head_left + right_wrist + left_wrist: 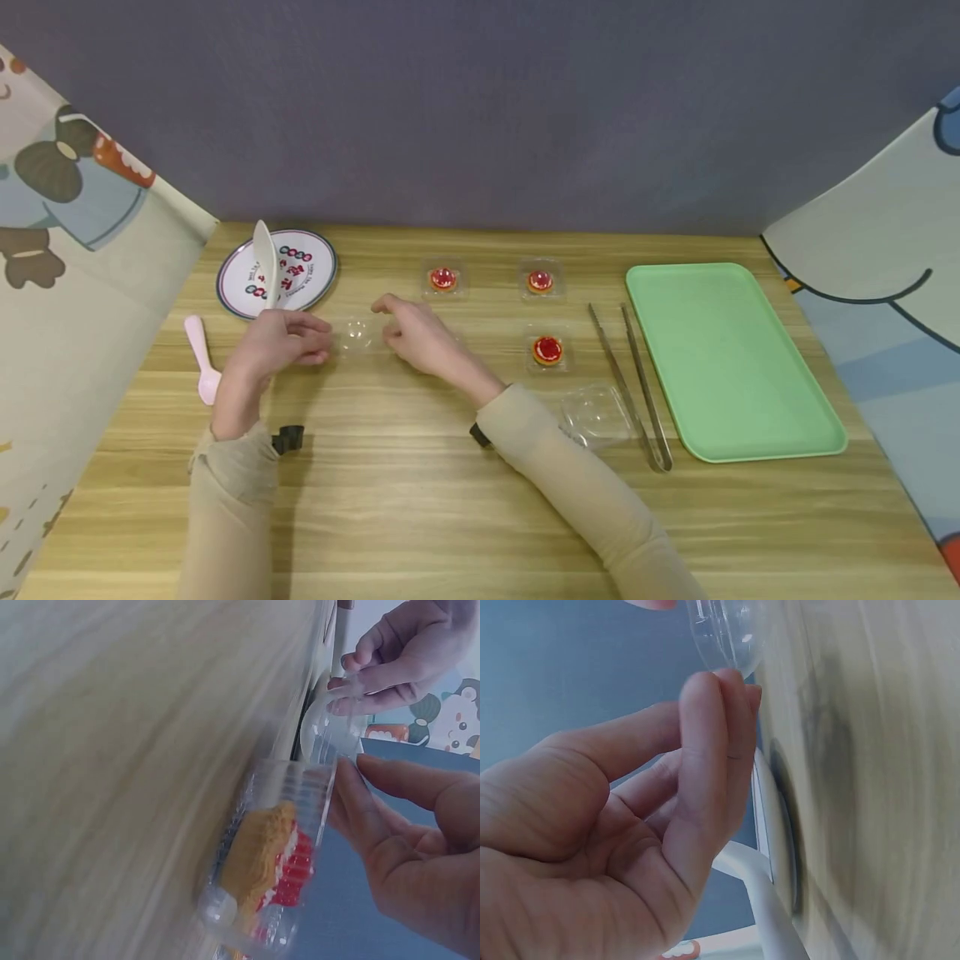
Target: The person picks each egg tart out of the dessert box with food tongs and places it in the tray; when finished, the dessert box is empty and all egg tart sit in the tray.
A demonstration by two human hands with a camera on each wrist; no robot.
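Note:
A clear domed plastic lid (357, 333) is between my two hands, over the left part of the table. My left hand (288, 337) pinches its near edge between thumb and fingertips, plain in the left wrist view, where the lid (727, 634) rises above the fingers. On the lid's other side, my right hand (416, 332) has thumb and index finger together at its edge. Close to the right hand, a red-topped tart (274, 859) sits in a clear plastic tray (274, 776) on the table; my right hand and forearm mostly hide it in the head view.
Behind the left hand stand a printed plate (311, 283) and an upright white utensil (265, 262). A pink spoon (201, 358) lies left. Three packed tarts (547, 350) show centrally. Metal tongs (648, 408), more clear lids (596, 415) and a green tray (735, 362) lie right.

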